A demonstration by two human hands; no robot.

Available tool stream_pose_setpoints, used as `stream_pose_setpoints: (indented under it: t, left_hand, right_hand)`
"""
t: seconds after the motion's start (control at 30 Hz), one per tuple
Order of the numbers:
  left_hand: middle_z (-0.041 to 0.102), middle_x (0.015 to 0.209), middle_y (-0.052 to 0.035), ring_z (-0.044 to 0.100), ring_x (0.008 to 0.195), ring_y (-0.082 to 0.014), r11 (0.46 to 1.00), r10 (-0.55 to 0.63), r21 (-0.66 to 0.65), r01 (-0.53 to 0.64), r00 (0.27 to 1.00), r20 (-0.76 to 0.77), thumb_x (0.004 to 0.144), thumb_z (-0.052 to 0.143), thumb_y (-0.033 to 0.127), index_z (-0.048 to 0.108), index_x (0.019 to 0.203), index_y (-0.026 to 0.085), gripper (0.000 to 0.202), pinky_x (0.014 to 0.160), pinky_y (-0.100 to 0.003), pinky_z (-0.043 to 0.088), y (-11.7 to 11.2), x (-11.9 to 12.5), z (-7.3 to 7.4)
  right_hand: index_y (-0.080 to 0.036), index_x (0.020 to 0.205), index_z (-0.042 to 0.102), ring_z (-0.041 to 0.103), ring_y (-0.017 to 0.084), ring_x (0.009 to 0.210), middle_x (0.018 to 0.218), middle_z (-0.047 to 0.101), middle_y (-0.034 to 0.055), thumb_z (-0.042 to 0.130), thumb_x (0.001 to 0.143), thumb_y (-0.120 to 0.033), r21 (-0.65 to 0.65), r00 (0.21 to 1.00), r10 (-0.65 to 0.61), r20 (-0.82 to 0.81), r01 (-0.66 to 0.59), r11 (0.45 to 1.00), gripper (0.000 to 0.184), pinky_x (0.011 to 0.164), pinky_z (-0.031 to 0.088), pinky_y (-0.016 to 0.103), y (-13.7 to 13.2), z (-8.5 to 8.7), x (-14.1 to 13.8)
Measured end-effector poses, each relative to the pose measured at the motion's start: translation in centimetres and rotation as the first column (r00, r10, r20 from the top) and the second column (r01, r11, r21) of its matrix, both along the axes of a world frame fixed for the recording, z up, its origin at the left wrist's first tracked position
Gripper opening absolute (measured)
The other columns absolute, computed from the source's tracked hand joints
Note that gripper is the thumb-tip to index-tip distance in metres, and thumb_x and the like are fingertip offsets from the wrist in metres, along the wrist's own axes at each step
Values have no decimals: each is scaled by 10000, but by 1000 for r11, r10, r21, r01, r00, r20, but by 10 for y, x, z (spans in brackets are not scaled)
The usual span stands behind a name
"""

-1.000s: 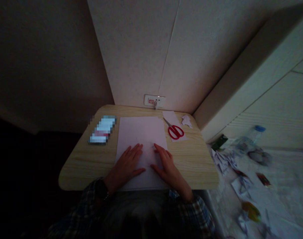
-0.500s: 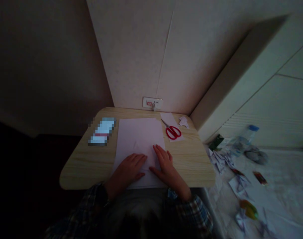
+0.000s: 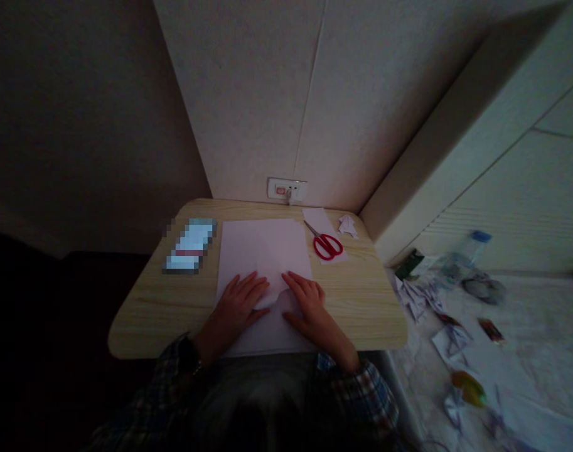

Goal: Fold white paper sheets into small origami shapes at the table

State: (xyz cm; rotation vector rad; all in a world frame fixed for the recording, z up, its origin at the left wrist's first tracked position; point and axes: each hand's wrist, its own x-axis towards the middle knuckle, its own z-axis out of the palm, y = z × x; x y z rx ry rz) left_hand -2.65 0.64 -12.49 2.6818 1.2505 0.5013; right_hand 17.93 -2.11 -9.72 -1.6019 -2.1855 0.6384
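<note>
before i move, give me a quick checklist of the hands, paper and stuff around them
1. Left hand on the paper: ok, spread over its near left part.
2. Right hand on the paper: ok, at its near right part.
3. Phone clear of the paper: ok, off to the left.
4. Scissors off the paper strip: not ok, they lie across it.
5. Number of sheets under the hands: cannot tell, too dim.

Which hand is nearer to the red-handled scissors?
The right. The right hand is on the white paper, on the person's side of the scissors; the left hand is farther off, toward the paper's left edge.
</note>
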Motion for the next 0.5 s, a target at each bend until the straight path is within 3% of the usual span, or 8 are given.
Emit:
stream_pose_setpoints:
  t: [0.1, 0.2, 0.27, 0.4, 0.43, 0.5]
  left_hand:
    - [619, 1274, -118, 510, 1243, -263, 993, 12, -121, 10, 984, 179, 872, 489, 189, 603, 1186, 142, 337, 1057, -479, 387, 0, -2, 9]
    - [687, 1164, -94, 618, 1104, -235, 971, 110, -237, -19, 920, 376, 864, 490, 231, 672, 1069, 169, 281, 998, -412, 462, -4, -3, 20]
    - [727, 1059, -89, 672, 982, -221, 962, 179, -263, -66, 884, 431, 872, 491, 303, 686, 1012, 169, 276, 930, -372, 511, -7, -5, 27]
    - [740, 931, -90, 700, 844, -221, 929, 334, -322, -182, 788, 517, 827, 553, 397, 669, 916, 158, 280, 790, -331, 564, -4, -9, 40]
    - [734, 930, -85, 702, 819, -213, 913, 373, -361, -190, 748, 549, 806, 572, 410, 654, 918, 158, 288, 744, -311, 573, -1, -10, 43]
    - [727, 893, -62, 698, 789, -211, 804, 545, -585, -111, 531, 649, 669, 703, 410, 630, 887, 167, 334, 700, -301, 575, 4, -9, 46]
  right_hand:
    - [-208, 1249, 539, 411, 282, 1268, 1396, 473, 122, 592, 792, -133, 134, 998, -68, -9, 69, 989, 466, 1065, 222, 537, 3, 0, -9]
    - [-198, 947, 660, 466, 255, 1218, 1308, 558, 106, 576, 822, -122, 231, 988, -107, -112, 130, 964, 169, 1047, 278, 481, 7, 3, -16]
    - [-199, 835, 652, 514, 237, 1164, 1233, 613, 95, 579, 829, -141, 231, 957, -125, -262, 188, 955, 94, 1013, 339, 434, 9, 7, -18]
    - [-195, 798, 629, 617, 210, 919, 938, 694, 64, 587, 827, -220, 110, 816, -215, -537, 320, 941, 57, 836, 464, 341, 9, 17, -16]
    - [-189, 795, 626, 622, 206, 859, 869, 689, 55, 579, 832, -240, 87, 796, -240, -556, 343, 935, 78, 789, 475, 326, 8, 19, -16]
    - [-182, 778, 617, 619, 198, 798, 801, 672, 43, 562, 842, -272, 64, 783, -269, -561, 365, 929, 124, 737, 478, 310, 6, 21, -15]
